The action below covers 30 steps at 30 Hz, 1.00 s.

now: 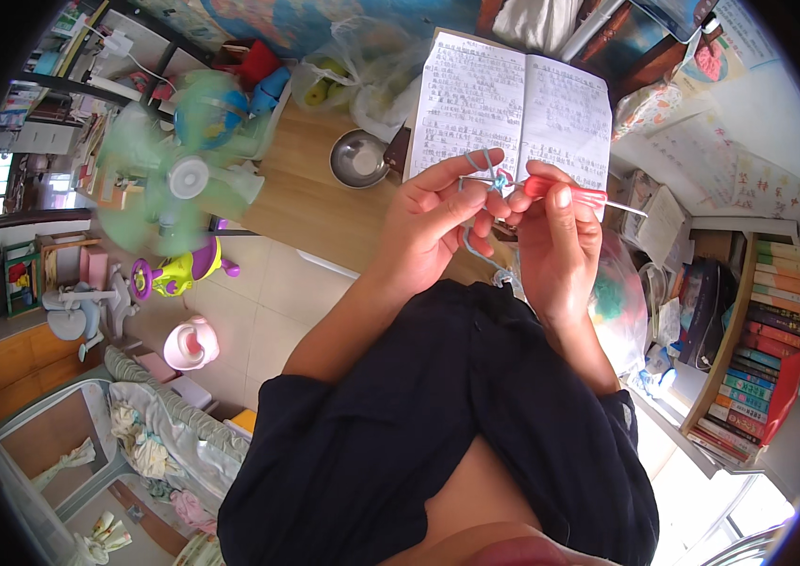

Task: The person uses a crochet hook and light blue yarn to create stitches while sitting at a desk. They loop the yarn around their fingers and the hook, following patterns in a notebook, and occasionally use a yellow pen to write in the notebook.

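Observation:
My right hand [561,251] grips a crochet hook [589,194] by its red handle, and a thin metal end sticks out to the right. The hook's other end reaches into a small piece of blue crochet work [500,182]. My left hand [422,230] pinches this piece between thumb and fingers. Light blue yarn [482,259] loops over the raised left index finger and runs down from the hand towards my lap. Behind both hands lies an open notebook [562,106] with handwriting on its pages; the fingers cover part of its lower edge.
The wooden table [294,180] holds a metal bowl [359,158], plastic bags [371,78] with green fruit, and a green fan [187,177] with blurred blades at left. A bookshelf [718,354] stands to the right. A ride-on toy [184,272] and pink potty [191,344] are on the floor.

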### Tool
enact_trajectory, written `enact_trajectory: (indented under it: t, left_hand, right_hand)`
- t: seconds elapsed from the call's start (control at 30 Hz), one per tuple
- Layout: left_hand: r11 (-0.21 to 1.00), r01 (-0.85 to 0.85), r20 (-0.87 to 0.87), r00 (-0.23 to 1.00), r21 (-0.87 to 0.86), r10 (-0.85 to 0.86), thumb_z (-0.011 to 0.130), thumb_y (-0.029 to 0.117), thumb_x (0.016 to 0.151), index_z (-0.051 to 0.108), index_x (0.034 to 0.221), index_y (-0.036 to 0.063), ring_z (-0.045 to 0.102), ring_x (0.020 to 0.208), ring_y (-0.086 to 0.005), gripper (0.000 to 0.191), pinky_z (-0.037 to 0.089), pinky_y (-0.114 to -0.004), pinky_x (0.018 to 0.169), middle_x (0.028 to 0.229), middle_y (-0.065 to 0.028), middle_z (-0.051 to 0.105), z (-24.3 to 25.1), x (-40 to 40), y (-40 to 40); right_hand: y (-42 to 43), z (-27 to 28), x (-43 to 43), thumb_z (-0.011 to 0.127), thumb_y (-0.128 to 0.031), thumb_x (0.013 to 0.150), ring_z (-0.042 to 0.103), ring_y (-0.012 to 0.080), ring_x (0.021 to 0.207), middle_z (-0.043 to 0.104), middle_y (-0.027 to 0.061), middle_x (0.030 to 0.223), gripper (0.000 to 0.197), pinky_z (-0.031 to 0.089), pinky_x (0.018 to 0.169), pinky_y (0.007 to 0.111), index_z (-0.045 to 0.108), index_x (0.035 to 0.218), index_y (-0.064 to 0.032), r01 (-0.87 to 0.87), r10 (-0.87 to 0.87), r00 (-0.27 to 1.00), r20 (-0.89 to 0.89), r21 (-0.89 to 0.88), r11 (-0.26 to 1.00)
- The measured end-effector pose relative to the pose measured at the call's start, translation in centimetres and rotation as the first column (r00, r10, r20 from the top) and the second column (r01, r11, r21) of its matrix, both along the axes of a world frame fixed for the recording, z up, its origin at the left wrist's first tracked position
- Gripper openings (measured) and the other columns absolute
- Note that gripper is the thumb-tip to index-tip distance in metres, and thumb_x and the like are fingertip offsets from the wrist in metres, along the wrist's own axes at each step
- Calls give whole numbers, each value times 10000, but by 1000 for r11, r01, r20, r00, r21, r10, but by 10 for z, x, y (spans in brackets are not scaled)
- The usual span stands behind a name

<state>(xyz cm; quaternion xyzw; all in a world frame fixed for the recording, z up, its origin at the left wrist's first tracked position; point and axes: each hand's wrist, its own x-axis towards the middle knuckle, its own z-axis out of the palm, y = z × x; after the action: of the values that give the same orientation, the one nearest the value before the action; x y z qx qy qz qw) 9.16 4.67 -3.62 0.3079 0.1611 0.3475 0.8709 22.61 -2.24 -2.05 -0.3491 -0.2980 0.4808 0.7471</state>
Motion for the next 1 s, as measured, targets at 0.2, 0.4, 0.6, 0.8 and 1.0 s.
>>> enact_trajectory:
  t: [0.2,0.4,0.6,0.8,1.0]
  left_hand:
    - [993,-47,-1,999,112,47,522,116,939,346,1399,3,562,773,-90,506,486,-258,634,848,-36,618,5,4,-4]
    - [959,-97,-142,980,265,138,540,122,934,347,1401,6,557,813,-92,519,434,-247,695,876,-39,625,3,8,-3]
    - [962,-154,-172,966,227,195,594,115,908,399,1373,14,597,812,-90,514,450,-229,670,873,-43,654,1,9,-2]
    - [957,-143,-175,966,251,190,553,78,924,351,1401,18,576,778,-88,522,444,-223,690,910,-51,648,3,7,-5]
    - [919,-187,-149,957,349,251,566,38,912,344,1389,-17,583,787,-81,529,467,-226,695,862,-60,637,0,8,-7]
  right_hand:
    - [5,3,0,480,-231,986,546,126,726,629,56,859,300,457,736,271,603,1082,25,-74,46,960,-276,-92,993]
    - [4,-3,2,503,-240,976,549,116,728,639,49,836,318,458,741,268,597,1109,33,-58,9,949,-315,-147,987]
    - [5,-3,-3,546,-186,956,572,109,713,676,83,890,301,468,710,240,600,1149,39,94,-103,994,-45,-175,980]
    - [4,1,-13,616,-89,902,607,127,731,691,84,888,233,464,717,232,643,1107,18,325,-278,888,366,-71,943]
    - [8,4,-1,719,3,738,581,167,676,653,39,812,323,438,652,271,689,1053,-60,298,-462,46,886,429,853]
